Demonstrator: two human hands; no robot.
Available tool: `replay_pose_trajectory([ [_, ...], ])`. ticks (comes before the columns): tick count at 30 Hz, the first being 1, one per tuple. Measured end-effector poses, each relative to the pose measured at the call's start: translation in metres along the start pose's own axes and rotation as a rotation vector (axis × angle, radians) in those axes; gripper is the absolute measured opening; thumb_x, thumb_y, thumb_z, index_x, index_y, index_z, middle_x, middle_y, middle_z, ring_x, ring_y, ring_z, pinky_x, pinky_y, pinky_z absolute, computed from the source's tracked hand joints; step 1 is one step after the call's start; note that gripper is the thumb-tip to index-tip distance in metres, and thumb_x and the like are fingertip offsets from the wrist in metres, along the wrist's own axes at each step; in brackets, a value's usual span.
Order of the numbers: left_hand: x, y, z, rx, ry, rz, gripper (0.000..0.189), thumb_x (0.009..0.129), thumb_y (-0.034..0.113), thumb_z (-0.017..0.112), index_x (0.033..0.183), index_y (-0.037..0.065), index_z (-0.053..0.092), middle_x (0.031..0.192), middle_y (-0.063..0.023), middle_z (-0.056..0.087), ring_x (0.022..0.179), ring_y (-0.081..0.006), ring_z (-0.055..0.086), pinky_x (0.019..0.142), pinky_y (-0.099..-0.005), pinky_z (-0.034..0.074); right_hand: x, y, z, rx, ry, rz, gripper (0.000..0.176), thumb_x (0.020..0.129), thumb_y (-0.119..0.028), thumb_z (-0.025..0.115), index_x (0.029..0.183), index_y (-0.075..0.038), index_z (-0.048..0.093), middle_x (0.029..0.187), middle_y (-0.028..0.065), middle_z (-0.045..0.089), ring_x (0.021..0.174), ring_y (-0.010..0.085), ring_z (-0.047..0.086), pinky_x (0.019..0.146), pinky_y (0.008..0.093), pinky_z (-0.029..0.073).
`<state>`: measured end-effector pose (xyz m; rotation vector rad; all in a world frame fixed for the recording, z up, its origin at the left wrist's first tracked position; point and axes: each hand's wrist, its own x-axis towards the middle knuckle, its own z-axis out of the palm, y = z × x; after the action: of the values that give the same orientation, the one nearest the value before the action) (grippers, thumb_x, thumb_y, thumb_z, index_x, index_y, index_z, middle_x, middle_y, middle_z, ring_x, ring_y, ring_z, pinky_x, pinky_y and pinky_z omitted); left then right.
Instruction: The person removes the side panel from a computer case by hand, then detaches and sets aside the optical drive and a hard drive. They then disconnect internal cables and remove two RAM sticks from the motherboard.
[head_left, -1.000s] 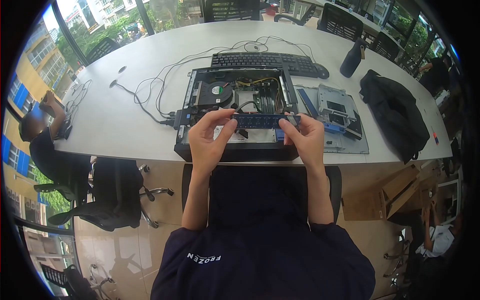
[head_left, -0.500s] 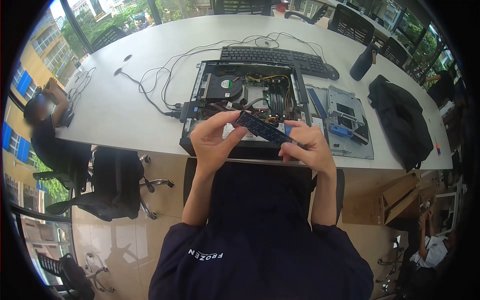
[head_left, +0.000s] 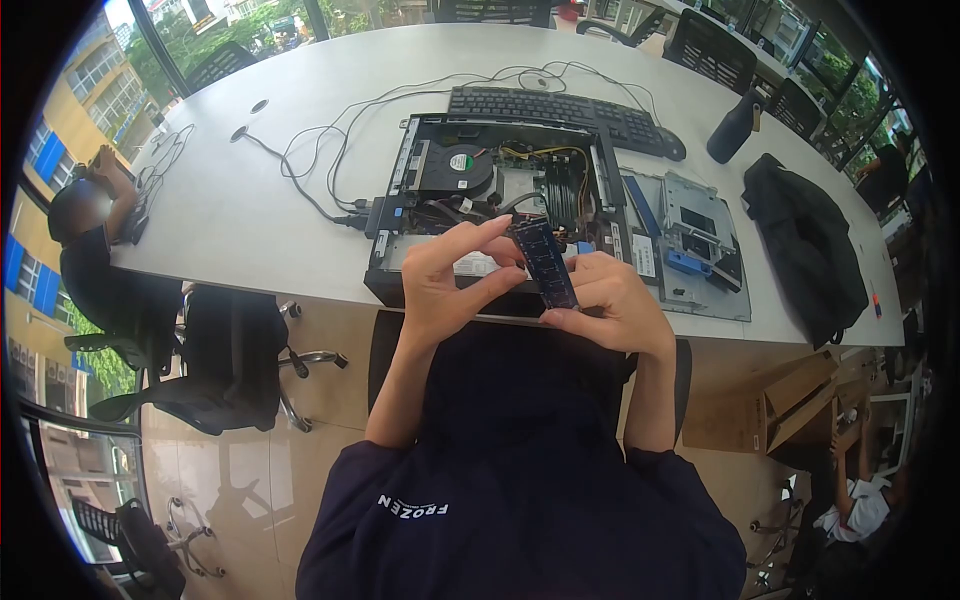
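Observation:
A dark memory module [head_left: 545, 264], a RAM stick with rows of small parts, is held up over the front of an opened desktop computer case [head_left: 398, 262]. My right hand [head_left: 615, 305] pinches its lower end between thumb and fingers. My left hand [head_left: 450, 275] is beside its upper left edge, thumb and index finger spread apart, the fingertips touching or very near the edge. Inside the case show a black fan [head_left: 452, 168], cables and green circuit board. The hands hide part of the case's front.
A keyboard [head_left: 560, 112] and mouse [head_left: 668, 144] lie behind the case. To the right are a metal panel with a drive bracket [head_left: 697, 222], a dark bottle [head_left: 734, 128] and a black bag [head_left: 805, 250]. Cables [head_left: 300, 178] run leftward. A person [head_left: 95, 250] sits far left.
The module has turned from slanting across to nearly upright in view. My left thumb and index finger have come apart from their pinch on its end; my right hand still holds it.

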<state>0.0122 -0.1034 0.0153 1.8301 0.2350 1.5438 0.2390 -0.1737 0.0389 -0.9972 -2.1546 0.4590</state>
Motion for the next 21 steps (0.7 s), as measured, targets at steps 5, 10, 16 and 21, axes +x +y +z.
replay_pose_trajectory([
  [5, 0.0019, -0.0017, 0.0021, 0.007, 0.007, -0.015, 0.060, 0.071, -0.005, 0.083, 0.129, 0.002, 0.066, 0.088, -0.0081, 0.076, 0.080, -0.0155, 0.070, 0.081, -0.0297, 0.053, -0.0009, -0.0016, -0.0005, 0.031, 0.019, 0.019, 0.023, 0.084, -0.029, 0.076, 0.078, -0.006, 0.074, 0.066, 0.0060, 0.062, 0.072, 0.0260, 0.058, 0.072, 0.0381, 0.044],
  [10, 0.0023, 0.0001, 0.0036, 0.032, -0.043, -0.046, 0.063, 0.074, -0.005, 0.081, 0.134, 0.002, 0.062, 0.087, -0.0078, 0.075, 0.077, -0.0138, 0.070, 0.078, -0.0284, 0.053, 0.0003, -0.0040, -0.0041, 0.035, -0.020, 0.047, 0.021, 0.085, -0.028, 0.074, 0.078, -0.008, 0.074, 0.067, 0.0052, 0.062, 0.073, 0.0250, 0.058, 0.071, 0.0376, 0.043],
  [16, 0.0038, 0.0005, 0.0040, 0.035, -0.074, -0.050, 0.063, 0.078, -0.004, 0.078, 0.138, 0.002, 0.059, 0.084, -0.0068, 0.074, 0.074, -0.0120, 0.068, 0.075, -0.0272, 0.053, 0.0001, -0.0019, -0.0052, 0.074, -0.022, 0.026, 0.019, 0.085, -0.027, 0.074, 0.077, -0.009, 0.074, 0.066, 0.0036, 0.060, 0.072, 0.0235, 0.057, 0.070, 0.0371, 0.042],
  [21, 0.0040, -0.0009, 0.0029, 0.050, -0.081, -0.029, 0.063, 0.078, -0.004, 0.078, 0.138, 0.002, 0.059, 0.085, -0.0069, 0.074, 0.074, -0.0117, 0.067, 0.074, -0.0267, 0.053, -0.0004, -0.0017, -0.0065, 0.064, -0.030, 0.039, 0.019, 0.085, -0.027, 0.073, 0.076, -0.010, 0.074, 0.065, 0.0031, 0.060, 0.071, 0.0231, 0.056, 0.069, 0.0370, 0.042],
])
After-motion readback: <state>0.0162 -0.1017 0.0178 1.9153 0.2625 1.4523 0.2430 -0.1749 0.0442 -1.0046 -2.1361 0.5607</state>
